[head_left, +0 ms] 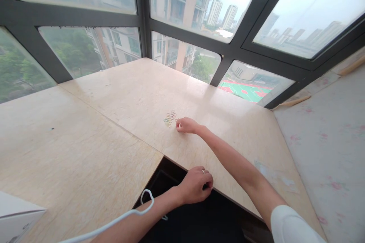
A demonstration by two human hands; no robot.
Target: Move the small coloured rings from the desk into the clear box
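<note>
Beige counter [128,91] carries thin bands [170,116] spread loose — likely for easy pinching — right hand [187,125] fingertips together just beside them, left hand [196,184] curled closed near counter edge, can't tell if either holds one.

Dark-framed windows [188,11] meet behind a pale marbled counter [128,95] beside floral wallpaper [322,155]

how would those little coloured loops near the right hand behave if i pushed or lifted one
The coloured loops look thin, so each is probably very light. They appear to lie flat on the smooth-looking ledge, so a push would likely slide them rather than tip them. Some seem to overlap, so lifting one might drag another.
</note>
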